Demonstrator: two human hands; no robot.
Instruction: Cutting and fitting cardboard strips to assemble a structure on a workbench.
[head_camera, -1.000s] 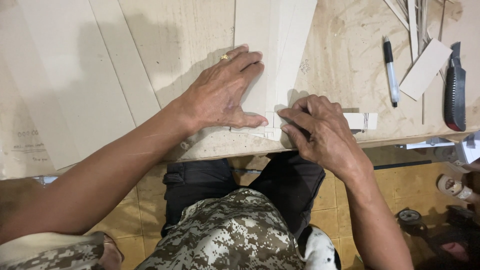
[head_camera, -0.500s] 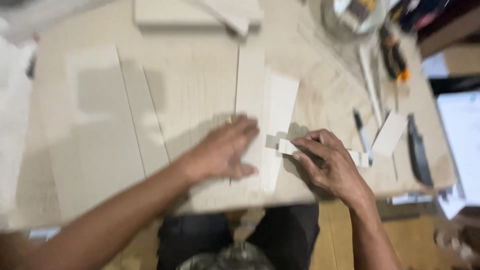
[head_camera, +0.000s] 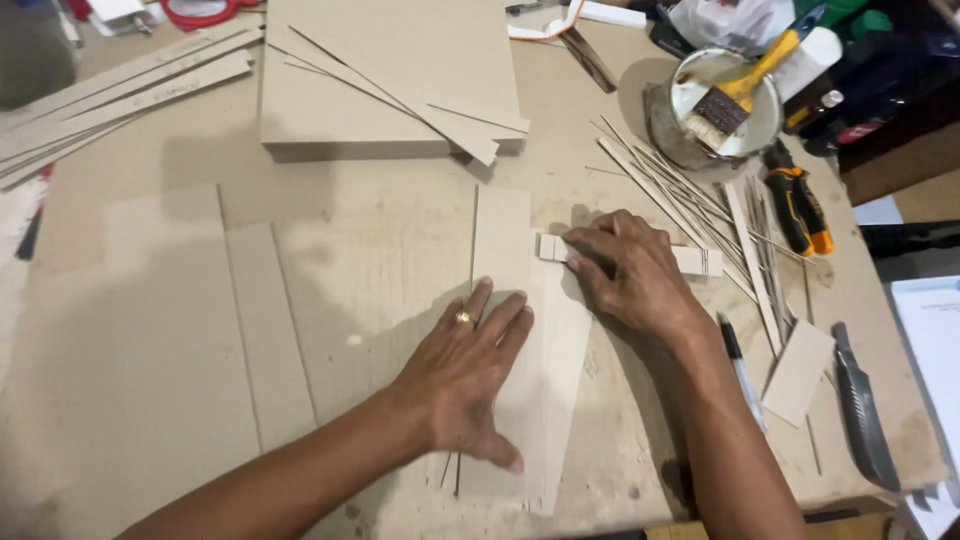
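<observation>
Both hands have slid further up the tabletop (head_camera: 380, 250). The left hand (head_camera: 465, 375) lies flat, fingers spread, on the long cardboard strip (head_camera: 505, 240) in the middle. The right hand (head_camera: 630, 270) presses a small white block (head_camera: 695, 261) against the strip's edge, fingers curled over it.

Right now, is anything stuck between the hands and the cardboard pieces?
Nothing visible. The left hand lies flat right on the long cardboard strip, and the right hand presses directly on the small cardboard block at the strip's edge.
</observation>
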